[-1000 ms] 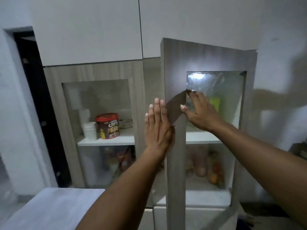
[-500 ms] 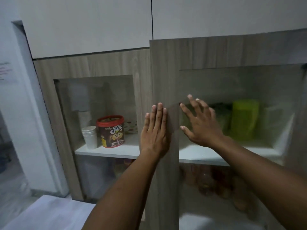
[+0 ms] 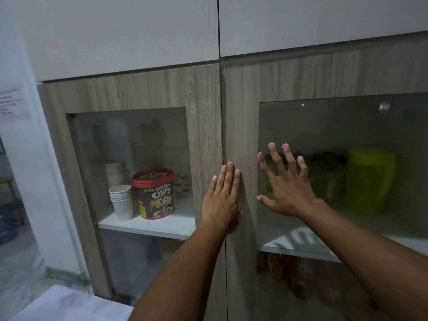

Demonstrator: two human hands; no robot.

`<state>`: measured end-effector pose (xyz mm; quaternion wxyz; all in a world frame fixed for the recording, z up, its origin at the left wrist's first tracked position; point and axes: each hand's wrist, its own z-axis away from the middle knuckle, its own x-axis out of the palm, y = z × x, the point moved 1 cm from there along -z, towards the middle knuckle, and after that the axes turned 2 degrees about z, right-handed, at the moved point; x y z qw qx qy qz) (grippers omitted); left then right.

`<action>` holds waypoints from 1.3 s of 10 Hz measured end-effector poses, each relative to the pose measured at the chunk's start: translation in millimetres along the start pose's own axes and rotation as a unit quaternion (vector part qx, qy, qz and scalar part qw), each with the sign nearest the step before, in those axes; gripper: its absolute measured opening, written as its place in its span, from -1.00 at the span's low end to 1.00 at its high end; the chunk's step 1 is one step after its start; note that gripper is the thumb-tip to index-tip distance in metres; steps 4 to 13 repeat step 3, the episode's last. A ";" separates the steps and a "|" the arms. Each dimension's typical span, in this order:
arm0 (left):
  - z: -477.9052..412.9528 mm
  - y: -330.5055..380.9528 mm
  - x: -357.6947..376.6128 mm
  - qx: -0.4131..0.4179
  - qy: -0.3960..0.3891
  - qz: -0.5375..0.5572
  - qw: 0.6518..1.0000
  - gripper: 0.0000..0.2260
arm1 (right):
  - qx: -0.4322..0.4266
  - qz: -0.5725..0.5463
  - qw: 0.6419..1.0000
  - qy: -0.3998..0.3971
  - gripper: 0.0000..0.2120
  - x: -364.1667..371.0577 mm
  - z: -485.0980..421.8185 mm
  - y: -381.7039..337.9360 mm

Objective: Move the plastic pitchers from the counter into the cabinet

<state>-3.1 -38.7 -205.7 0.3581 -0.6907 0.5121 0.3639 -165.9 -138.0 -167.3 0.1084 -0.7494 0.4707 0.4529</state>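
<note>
Your right hand [image 3: 286,188], fingers spread flat on the glass door panel [image 3: 347,135], lies nearer the lime-green plastic pitcher [image 3: 370,179] standing upright behind it; your left hand [image 3: 221,200], fingers together, presses the wood-grain door frame [image 3: 240,112].

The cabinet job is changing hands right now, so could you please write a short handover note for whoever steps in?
Left hand: open, flat on the wooden frame of the right cabinet door, holding nothing.
Right hand: open, fingers spread at the glass pane of that door, holding nothing.
Things: a green plastic pitcher stands on the shelf behind the right glass; a darker item beside it is too dim to name. Paper cups and a Choco Chips tub sit behind the left door.
Done: both doors appear shut.
Left: the counter is mostly out of view, so check it for remaining pitchers.
</note>
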 end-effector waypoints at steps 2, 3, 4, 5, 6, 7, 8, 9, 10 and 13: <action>10.6 1.9 -29.3 0.015 -0.062 0.043 0.997 -0.07 | -0.002 -0.015 0.997 -0.072 0.04 -32.9 9.0 -4.0; 22.3 6.1 -54.9 0.033 -0.090 0.087 0.992 -0.10 | -0.007 -0.095 0.989 -0.115 -0.06 -64.9 15.5 -6.0; 22.3 6.1 -54.9 0.033 -0.090 0.087 0.992 -0.10 | -0.007 -0.095 0.989 -0.115 -0.06 -64.9 15.5 -6.0; 22.3 6.1 -54.9 0.033 -0.090 0.087 0.992 -0.10 | -0.007 -0.095 0.989 -0.115 -0.06 -64.9 15.5 -6.0; 22.3 6.1 -54.9 0.033 -0.090 0.087 0.992 -0.10 | -0.007 -0.095 0.989 -0.115 -0.06 -64.9 15.5 -6.0; 22.3 6.1 -54.9 0.033 -0.090 0.087 0.992 -0.10 | -0.007 -0.095 0.989 -0.115 -0.06 -64.9 15.5 -6.0; 22.3 6.1 -54.9 0.033 -0.090 0.087 0.992 -0.10 | -0.007 -0.095 0.989 -0.115 -0.06 -64.9 15.5 -6.0; 22.3 6.1 -54.9 0.033 -0.090 0.087 0.992 -0.10 | -0.007 -0.095 0.989 -0.115 -0.06 -64.9 15.5 -6.0; 22.3 6.1 -54.9 0.033 -0.090 0.087 0.992 -0.10 | -0.007 -0.095 0.989 -0.115 -0.06 -64.9 15.5 -6.0; 22.3 6.1 -54.9 0.033 -0.090 0.087 0.992 -0.10 | -0.007 -0.095 0.989 -0.115 -0.06 -64.9 15.5 -6.0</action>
